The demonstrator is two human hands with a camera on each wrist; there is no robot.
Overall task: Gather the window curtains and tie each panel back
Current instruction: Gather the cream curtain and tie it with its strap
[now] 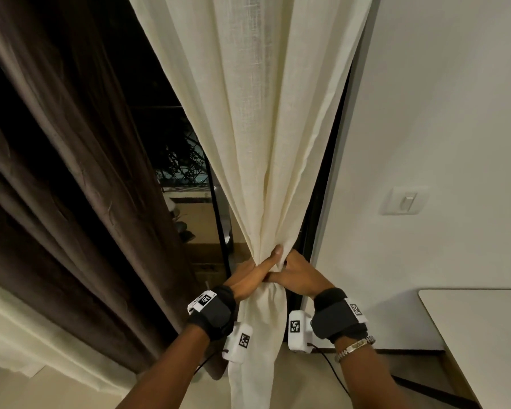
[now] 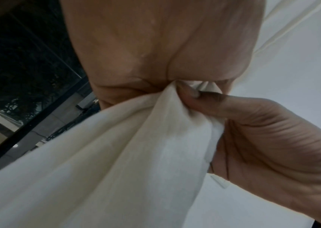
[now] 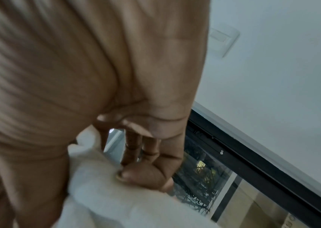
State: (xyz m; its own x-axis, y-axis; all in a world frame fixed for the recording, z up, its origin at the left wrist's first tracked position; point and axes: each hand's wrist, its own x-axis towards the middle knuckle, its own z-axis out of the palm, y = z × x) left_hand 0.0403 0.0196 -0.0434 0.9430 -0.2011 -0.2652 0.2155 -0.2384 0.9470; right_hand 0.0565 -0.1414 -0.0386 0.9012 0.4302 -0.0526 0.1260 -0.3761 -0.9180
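1. Here, the cream linen curtain panel [image 1: 257, 119] hung with its long axis running top to bottom, its folds fanning wide above the fingers and narrowing to a tight waist between the two hands; below them the tail dropped straight down.
2. The left hand [image 1: 252, 277] reached in from the left, thumb pointing up along the cloth, fingers wrapped round the gathered waist and gripping it.
3. The right hand [image 1: 297, 277] came from the right, touching the left hand, its fingers [image 3: 134, 145] curled into the cloth and holding the same bunch.
4. A dark brown velvet curtain [image 1: 71, 172] hung well left of the fingers, and a white wall switch [image 1: 406, 200] sat up to their right.
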